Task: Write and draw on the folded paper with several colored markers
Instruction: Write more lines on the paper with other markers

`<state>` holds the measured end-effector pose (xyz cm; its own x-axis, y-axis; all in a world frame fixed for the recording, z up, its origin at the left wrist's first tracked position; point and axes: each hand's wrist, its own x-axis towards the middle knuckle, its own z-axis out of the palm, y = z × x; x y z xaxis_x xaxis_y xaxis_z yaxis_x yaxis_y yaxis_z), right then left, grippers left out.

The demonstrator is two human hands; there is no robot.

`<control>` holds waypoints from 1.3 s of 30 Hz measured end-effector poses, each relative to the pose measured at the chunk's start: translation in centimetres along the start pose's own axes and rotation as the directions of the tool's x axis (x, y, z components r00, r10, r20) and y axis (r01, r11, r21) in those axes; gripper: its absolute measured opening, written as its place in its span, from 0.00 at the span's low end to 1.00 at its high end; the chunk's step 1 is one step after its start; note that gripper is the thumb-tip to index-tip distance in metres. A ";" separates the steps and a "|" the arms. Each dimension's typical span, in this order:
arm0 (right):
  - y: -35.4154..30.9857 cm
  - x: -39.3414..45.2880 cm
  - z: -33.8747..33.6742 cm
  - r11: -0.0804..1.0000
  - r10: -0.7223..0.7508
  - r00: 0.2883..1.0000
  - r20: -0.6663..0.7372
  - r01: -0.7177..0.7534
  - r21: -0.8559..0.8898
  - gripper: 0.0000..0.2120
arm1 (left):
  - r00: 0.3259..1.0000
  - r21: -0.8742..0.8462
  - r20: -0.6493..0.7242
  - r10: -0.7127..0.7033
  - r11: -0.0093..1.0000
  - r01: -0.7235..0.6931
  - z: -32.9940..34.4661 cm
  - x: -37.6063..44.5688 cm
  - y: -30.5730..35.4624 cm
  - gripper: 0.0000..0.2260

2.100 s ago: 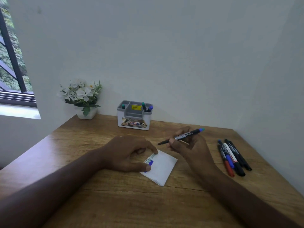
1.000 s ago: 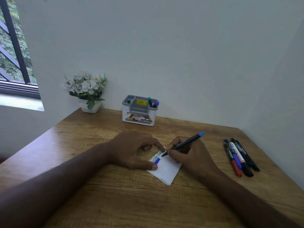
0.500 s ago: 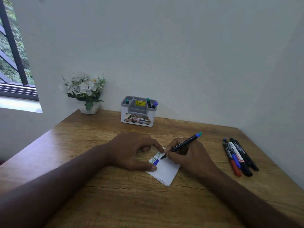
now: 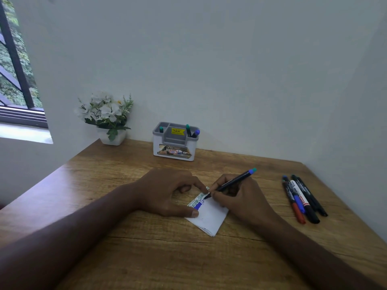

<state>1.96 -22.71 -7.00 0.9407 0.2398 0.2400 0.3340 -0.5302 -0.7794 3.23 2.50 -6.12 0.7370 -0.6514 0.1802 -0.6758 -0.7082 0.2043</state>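
Note:
A small folded white paper lies on the wooden desk, with green scribbles and a solid blue patch along its upper left edge. My left hand presses the paper down, thumb on its left corner and forefinger at its top corner. My right hand grips a black marker with a teal end; its tip touches the paper near the top edge. Part of the paper is hidden under both hands.
Several markers lie side by side at the desk's right, near the side wall. A grey and white pen holder with markers in it stands at the back wall. A white flower pot sits at the back left.
My right hand has brought the marker down from above the desk onto the paper's top edge. The tip has shifted a little along that edge. My left hand keeps holding the paper.

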 end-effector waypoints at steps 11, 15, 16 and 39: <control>-0.1 -0.1 0.1 1.000 0.010 1.000 -0.015 -0.010 -0.019 0.03 | 1.000 -0.004 -0.007 0.007 1.000 -0.007 -0.1 -0.1 0.0 0.28; -0.1 -0.1 0.0 0.999 0.034 0.999 -0.017 -0.035 -0.018 0.02 | 1.000 0.002 -0.007 0.001 1.000 -0.001 0.0 0.0 0.0 0.29; -0.1 0.0 0.0 0.999 0.037 0.999 -0.024 -0.037 -0.017 0.02 | 1.000 -0.001 -0.005 0.003 1.000 -0.003 0.0 -0.1 0.0 0.29; -0.6 -0.3 -0.1 0.997 0.074 0.996 -0.059 -0.073 0.016 0.02 | 1.000 0.005 -0.012 0.018 1.000 -0.018 0.2 0.0 -0.2 0.29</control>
<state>1.49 -22.55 -6.55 0.9646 0.1516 0.2156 0.2635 -0.5330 -0.8040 3.36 2.59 -6.35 0.7245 -0.6610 0.1955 -0.6893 -0.6975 0.1960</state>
